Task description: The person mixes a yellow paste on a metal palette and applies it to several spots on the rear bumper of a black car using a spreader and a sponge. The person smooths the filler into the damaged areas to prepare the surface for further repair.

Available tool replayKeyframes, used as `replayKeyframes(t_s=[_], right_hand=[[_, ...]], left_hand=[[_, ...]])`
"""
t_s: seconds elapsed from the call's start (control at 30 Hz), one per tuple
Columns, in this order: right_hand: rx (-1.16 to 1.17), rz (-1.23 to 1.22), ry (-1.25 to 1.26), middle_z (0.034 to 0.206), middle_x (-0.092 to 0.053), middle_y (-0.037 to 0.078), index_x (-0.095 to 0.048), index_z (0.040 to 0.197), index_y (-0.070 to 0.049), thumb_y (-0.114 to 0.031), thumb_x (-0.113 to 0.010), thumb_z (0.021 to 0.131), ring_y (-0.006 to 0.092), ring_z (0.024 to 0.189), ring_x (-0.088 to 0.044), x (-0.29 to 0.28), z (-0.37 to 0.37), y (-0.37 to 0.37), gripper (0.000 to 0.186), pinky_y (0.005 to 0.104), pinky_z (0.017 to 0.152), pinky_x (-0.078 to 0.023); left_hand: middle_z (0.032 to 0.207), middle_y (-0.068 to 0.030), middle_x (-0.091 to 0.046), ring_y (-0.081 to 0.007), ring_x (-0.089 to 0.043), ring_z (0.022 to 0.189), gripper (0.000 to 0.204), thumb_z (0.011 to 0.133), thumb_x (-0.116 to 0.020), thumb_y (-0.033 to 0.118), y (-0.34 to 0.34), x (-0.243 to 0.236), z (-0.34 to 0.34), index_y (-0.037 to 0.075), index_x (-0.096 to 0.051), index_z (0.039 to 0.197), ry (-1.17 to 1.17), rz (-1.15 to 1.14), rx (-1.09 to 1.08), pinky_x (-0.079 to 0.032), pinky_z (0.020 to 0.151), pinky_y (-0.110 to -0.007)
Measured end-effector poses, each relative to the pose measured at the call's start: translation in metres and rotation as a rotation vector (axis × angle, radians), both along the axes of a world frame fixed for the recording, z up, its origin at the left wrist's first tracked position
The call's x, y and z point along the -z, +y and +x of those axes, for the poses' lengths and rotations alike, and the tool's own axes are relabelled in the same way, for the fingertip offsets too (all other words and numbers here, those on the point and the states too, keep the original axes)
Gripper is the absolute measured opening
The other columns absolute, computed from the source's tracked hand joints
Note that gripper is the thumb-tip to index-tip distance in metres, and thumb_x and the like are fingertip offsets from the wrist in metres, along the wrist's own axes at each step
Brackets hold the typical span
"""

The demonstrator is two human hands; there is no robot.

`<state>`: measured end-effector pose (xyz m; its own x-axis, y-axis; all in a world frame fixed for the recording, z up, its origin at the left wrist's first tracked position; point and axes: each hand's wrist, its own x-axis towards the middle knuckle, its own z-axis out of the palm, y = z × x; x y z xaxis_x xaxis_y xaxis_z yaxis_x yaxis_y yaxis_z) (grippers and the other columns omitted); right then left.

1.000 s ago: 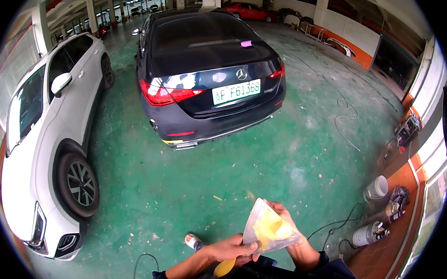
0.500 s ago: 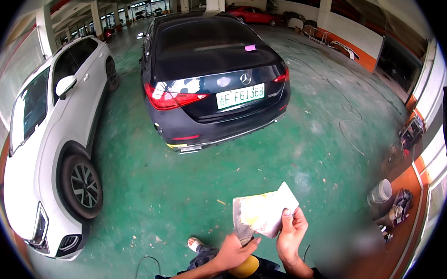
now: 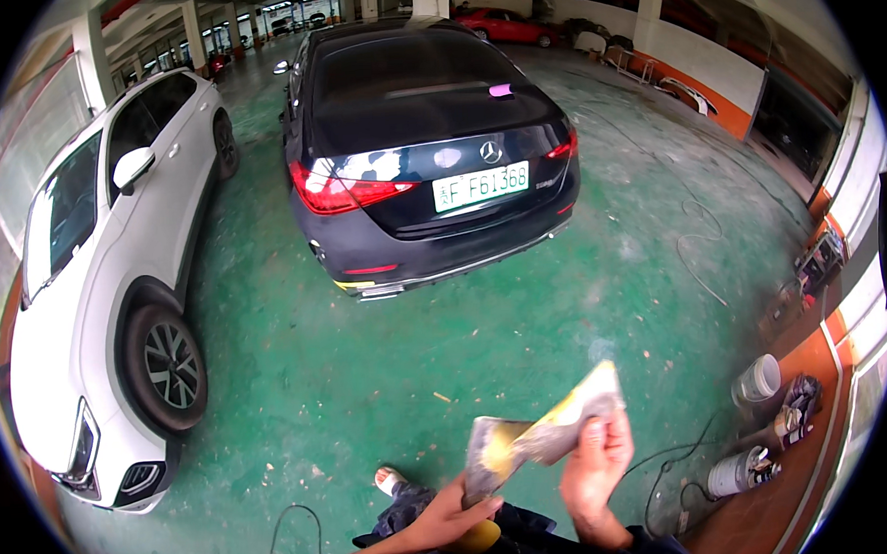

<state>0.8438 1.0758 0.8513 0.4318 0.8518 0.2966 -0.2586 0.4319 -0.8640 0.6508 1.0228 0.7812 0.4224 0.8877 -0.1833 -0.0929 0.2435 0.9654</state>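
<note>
Tentatively rated thin left spreader [image 3: 488,453] and right spreader [image 3: 580,410] light, springy, slick where smeared yellow | favoured gripping by bare edges | held both above green floor [image 3: 349,380], seemingly touching | pinched left one narrowly in left hand [image 3: 440,520], right one between thumb and fingers of right hand [image 3: 596,471] | could not tell whether grasped yellow rounded thing [image 3: 478,540] too

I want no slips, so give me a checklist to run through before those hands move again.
1. Left hand gripping left scraper: ok.
2. Right hand gripping right scraper: ok.
3. Both scrapers clean: not ok, yellow smears on each.
4. Scrapers apart: cannot tell, their edges meet in this view.
5. Yellow rounded thing held: cannot tell, partly hidden.
6. Dark car free of items: not ok, purple piece near its rear window.
</note>
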Motion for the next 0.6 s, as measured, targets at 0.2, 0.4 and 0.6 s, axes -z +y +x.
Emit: replayKeyframes(t_s=[0.2, 0.4, 0.6], right_hand=[[0.083, 0.088, -0.033, 0.103, -0.068, 0.008, -0.060, 0.117, 0.005, -0.018, -0.059, 0.101, 0.0135, 0.091, -0.061, -0.003, 0.032, 0.012, 0.027, 0.0287, 0.084, -0.049], [-0.345, -0.023, -0.320, 0.105, -0.073, 0.019, -0.069, 0.109, 0.010, -0.006, -0.061, 0.097, 0.0215, 0.093, -0.069, 0.008, 0.013, -0.003, 0.022, 0.0305, 0.082, -0.054], [0.000, 0.080, -0.905, 0.104, -0.073, 0.025, -0.071, 0.106, 0.008, 0.004, -0.059, 0.090, 0.0299, 0.093, -0.073, 0.002, 0.031, 0.017, 0.020, 0.0357, 0.084, -0.057]], left_hand=[[0.093, -0.0030, -0.064, -0.0112, -0.058, 0.091, 0.039, 0.105, -0.055, 0.036, -0.009, 0.012, -0.010, 0.000, -0.067, 0.113, -0.166, -0.216, 0.006, -0.047, 0.084, -0.028], [0.085, -0.0004, -0.062, -0.0086, -0.055, 0.078, 0.042, 0.107, -0.050, 0.039, -0.002, 0.036, 0.003, 0.001, -0.068, 0.108, -0.199, -0.175, 0.063, -0.045, 0.073, -0.025], [0.080, -0.0002, -0.062, -0.0088, -0.057, 0.075, 0.029, 0.104, -0.058, 0.029, 0.010, -0.015, 0.002, 0.002, -0.069, 0.108, 0.015, -0.054, -0.145, -0.047, 0.070, -0.026]])
